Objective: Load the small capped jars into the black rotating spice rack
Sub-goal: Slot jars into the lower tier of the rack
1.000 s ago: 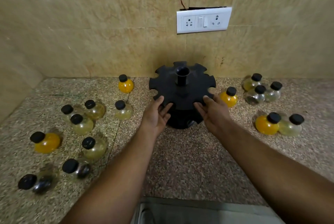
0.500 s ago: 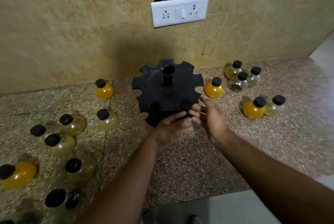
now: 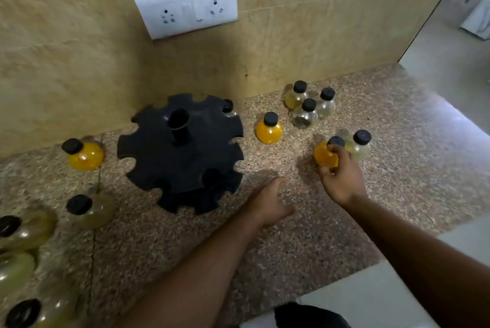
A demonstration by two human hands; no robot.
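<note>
The black rotating spice rack (image 3: 183, 160) stands upright on the speckled counter near the wall, a round notched disc with a hollow centre post; its visible rim slots are empty, though one small capped jar (image 3: 227, 108) sits at its far right edge, perhaps in a slot. An orange-filled jar (image 3: 269, 128) stands just right of the rack. Far right, three clear jars (image 3: 307, 105) cluster together. Nearer, another orange jar (image 3: 324, 154) touches a pale jar (image 3: 360, 144). Left of the rack stand an orange jar (image 3: 83, 154) and a pale one (image 3: 90, 208); more blurred pale jars (image 3: 23, 232) crowd the near left edge.
</note>
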